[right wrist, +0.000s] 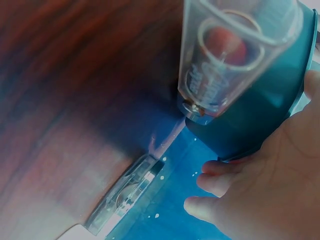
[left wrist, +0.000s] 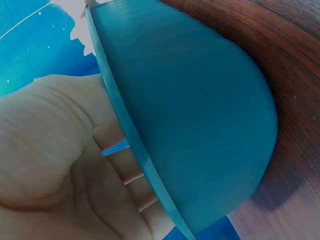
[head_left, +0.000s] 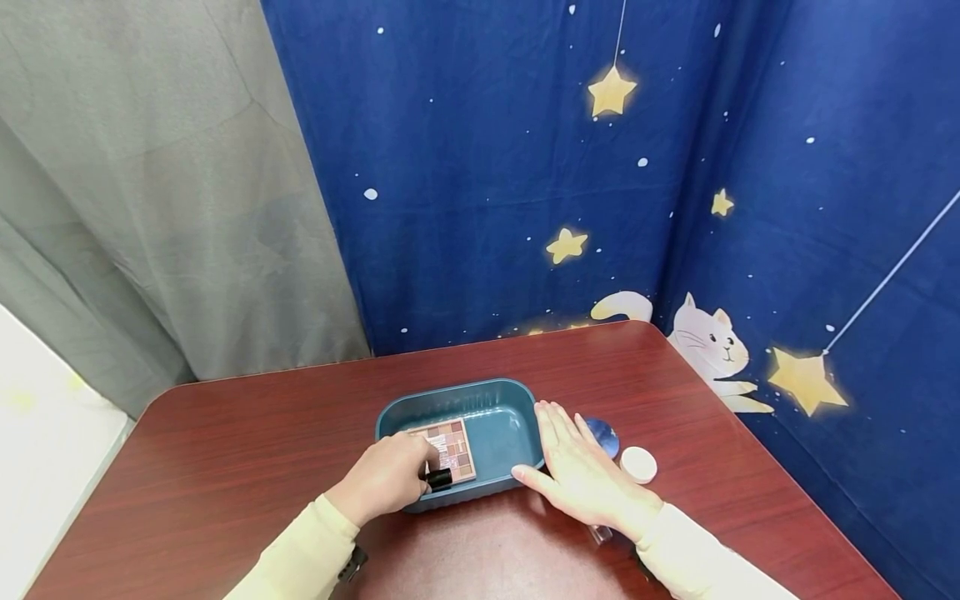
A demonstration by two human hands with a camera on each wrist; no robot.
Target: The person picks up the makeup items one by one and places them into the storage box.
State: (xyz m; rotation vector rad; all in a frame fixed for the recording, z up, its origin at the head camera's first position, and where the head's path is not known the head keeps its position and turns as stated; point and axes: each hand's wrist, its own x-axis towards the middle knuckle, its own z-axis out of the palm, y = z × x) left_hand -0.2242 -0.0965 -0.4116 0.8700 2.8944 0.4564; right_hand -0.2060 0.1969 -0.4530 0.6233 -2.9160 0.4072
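A teal bin (head_left: 498, 483) stands on the table, with a makeup palette (head_left: 459, 450) lying in its left part. Over the palette's near edge, my left hand (head_left: 386, 477) pinches a small black cylinder (head_left: 439, 478) inside the bin. In the left wrist view the left hand (left wrist: 65, 160) reaches over the bin's rim (left wrist: 132, 135), its fingertips hidden behind the wall. My right hand (head_left: 588, 479) rests on the bin's right rim with straight fingers; the right wrist view shows that hand (right wrist: 275, 185) against the bin's wall (right wrist: 260, 105).
Right of the right hand are a blue round item (head_left: 602, 437) and a white round jar (head_left: 638, 465). A clear item (head_left: 600, 533) lies partly under the right wrist. The right wrist view shows a clear container (right wrist: 225, 60) and a clear flat case (right wrist: 125, 195). Curtains (head_left: 487, 167) hang behind the table.
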